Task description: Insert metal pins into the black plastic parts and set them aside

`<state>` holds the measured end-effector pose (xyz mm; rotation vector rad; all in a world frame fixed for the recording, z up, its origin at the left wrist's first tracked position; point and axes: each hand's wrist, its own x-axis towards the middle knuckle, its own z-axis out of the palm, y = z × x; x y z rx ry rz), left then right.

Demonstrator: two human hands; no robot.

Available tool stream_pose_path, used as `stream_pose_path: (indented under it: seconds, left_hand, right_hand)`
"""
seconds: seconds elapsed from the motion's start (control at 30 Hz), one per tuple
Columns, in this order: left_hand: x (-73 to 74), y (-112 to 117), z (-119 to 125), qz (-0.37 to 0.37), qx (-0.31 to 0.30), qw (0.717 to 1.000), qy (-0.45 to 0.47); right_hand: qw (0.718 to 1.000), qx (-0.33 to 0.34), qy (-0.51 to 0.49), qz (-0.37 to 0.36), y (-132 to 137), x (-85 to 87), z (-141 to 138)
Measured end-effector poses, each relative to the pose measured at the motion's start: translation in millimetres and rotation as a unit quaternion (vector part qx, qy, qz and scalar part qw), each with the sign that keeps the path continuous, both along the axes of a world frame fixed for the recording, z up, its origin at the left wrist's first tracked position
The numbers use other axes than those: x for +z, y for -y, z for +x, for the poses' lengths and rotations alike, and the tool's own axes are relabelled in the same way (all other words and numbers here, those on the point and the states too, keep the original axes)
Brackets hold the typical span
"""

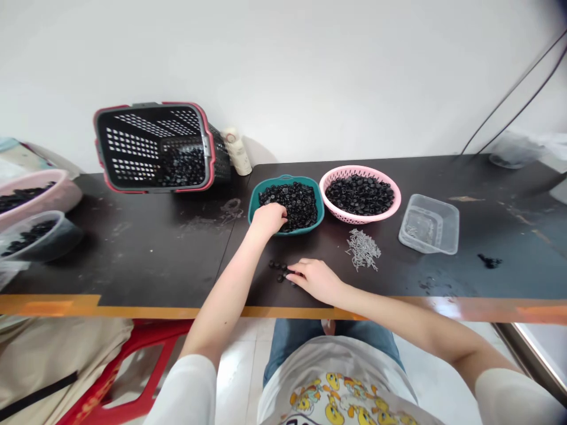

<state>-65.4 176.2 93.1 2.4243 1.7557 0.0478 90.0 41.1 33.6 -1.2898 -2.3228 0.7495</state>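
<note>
Mid-frame, the left hand [270, 218] is in the tub [254, 199], right hand [316, 278] at parts [277, 265] below; neither grip discernible

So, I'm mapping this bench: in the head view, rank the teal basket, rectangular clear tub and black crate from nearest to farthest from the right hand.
1. Teal basket, just beyond the right hand.
2. Rectangular clear tub, to its right.
3. Black crate, far left.
</note>
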Motion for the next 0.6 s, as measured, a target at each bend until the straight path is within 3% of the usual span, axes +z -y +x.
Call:
stream_pose_path:
  seconds: [0.17, 0.47, 0.6]
  left_hand:
    - [3.3, -5.8, 2.1, -0.013, 0.033, 0.999, -0.021]
    - [2.4, 4.9, 6.6, 0.027, 0.093, 0.995, -0.015]
    - [9.8, 25.5, 8.8, 0.079, 0.1, 0.992, 0.017]
  right_hand:
    - [0.999, -0.046, -0.023, 0.013, 3.9, 1.2, 23.1]
    - [0.967, -0.245, 0.019, 0.074, -25.3, -9.8, 128.8]
    - [0.966, -0.244, 0.042, 0.074, -32.3, -11.4, 148.4]
